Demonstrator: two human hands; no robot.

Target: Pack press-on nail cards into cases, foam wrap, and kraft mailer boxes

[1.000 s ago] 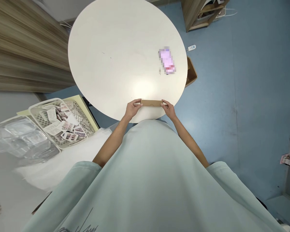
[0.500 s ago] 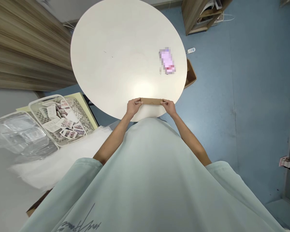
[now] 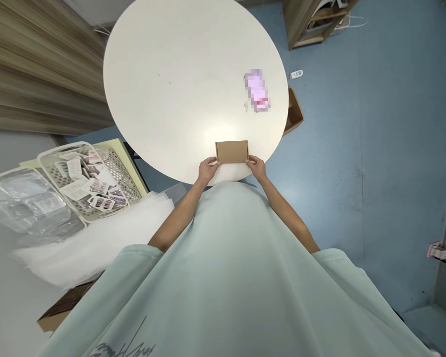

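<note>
A small brown cardboard box (image 3: 232,151) is at the near edge of the round white table (image 3: 163,114), its broad flat face turned up toward me. My left hand (image 3: 208,169) grips its near left corner between thumb and fingers. At the near right corner, my right hand (image 3: 256,167) pinches the box in the same way. The underside of the box is hidden, so I cannot tell whether it rests on the table. Farther off to the right on the tabletop lies a pixelated pink-purple item (image 3: 257,90).
On the left stands a white perforated basket (image 3: 115,168) of printed cards, beside clear plastic packaging (image 3: 29,198) and white sheeting (image 3: 107,238). An open brown box (image 3: 294,113) sits below the table's right edge. A wooden cabinet (image 3: 295,25) is at the back.
The box has turned in my hands from showing a narrow side to showing its broad face. Both hands have shifted slightly closer together. The camera view has moved a little.
</note>
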